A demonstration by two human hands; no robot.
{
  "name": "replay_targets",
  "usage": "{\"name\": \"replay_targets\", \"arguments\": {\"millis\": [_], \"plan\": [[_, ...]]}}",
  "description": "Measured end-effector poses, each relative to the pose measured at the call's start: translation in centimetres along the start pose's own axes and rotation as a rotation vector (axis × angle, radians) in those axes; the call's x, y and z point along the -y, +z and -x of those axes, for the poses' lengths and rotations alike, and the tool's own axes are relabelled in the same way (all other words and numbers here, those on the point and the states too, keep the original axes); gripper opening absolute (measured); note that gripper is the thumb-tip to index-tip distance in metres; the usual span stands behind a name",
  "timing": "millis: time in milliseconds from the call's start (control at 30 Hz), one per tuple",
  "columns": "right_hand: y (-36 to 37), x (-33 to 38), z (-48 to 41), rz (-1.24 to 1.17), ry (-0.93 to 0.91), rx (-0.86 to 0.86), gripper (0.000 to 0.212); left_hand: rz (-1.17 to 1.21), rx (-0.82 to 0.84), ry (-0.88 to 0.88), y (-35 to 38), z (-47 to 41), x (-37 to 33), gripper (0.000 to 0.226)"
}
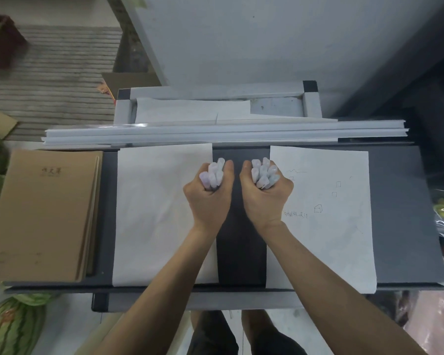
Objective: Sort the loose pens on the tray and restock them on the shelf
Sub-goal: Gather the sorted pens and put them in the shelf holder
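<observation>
Each of my hands holds an upright bundle of white-capped pens over the dark tray (pixel 400 213). My left hand (pixel 208 201) grips one bundle of several pens (pixel 213 174), caps pointing up. Close beside it, my right hand (pixel 264 201) grips a second bundle of several pens (pixel 264 174). The fists are side by side above the bare dark strip between two white sheets. The pen barrels are hidden inside my fists. A grey shelf frame (pixel 215 93) stands beyond the tray.
A blank white sheet (pixel 162 213) lies left of my hands, a sheet with small sketches (pixel 326 216) right. A stack of brown notebooks (pixel 44 213) sits on the tray's left end. Long white strips (pixel 215 133) lie across the back. Watermelons (pixel 8 326) are on the floor at left.
</observation>
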State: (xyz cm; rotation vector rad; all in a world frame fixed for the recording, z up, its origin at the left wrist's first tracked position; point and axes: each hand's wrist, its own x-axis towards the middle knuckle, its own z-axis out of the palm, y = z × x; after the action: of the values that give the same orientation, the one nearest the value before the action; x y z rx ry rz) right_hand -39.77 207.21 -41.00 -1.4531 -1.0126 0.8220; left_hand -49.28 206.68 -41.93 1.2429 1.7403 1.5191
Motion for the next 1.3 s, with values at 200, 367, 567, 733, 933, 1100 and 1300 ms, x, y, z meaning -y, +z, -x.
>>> {"name": "replay_targets", "arguments": {"millis": [200, 367, 567, 733, 933, 1100, 1300], "plan": [[-0.1, 1.7, -1.1, 0.023, 0.158, 0.029, 0.055, 0.029, 0.098, -0.262, -0.4, -1.2, -1.4, 0.047], [-1.0, 3.1, -1.5, 0.123, 0.424, 0.156, 0.047, -0.002, 0.268, -0.435, -1.6, -2.1, -3.0, 0.052], [-2.9, 5.8, -0.2, 0.239, 0.593, 0.239, 0.035, -0.024, 0.501, -0.652, -3.8, -2.8, -5.2, 0.038], [-5.3, 8.6, 2.8, 0.132, 0.692, 0.165, 0.03, 0.005, 0.744, -0.702, -5.2, -1.9, -6.8, 0.027], [-10.4, 10.6, 7.8, 0.041, 0.7, -0.112, 0.025, -0.053, 0.996, -0.617, -4.5, 0.9, -9.7, 0.025], [-16.7, 12.1, 13.2, -0.022, 0.682, -0.358, 0.025, -0.065, 1.234, -0.562, -1.8, 6.3, -13.5, 0.018], [-26.7, 14.5, 21.8, 0.044, 0.607, -0.703, 0.033, -0.036, 1.488, -0.405, 1.4, 17.3, -19.4, 0.026]]}}
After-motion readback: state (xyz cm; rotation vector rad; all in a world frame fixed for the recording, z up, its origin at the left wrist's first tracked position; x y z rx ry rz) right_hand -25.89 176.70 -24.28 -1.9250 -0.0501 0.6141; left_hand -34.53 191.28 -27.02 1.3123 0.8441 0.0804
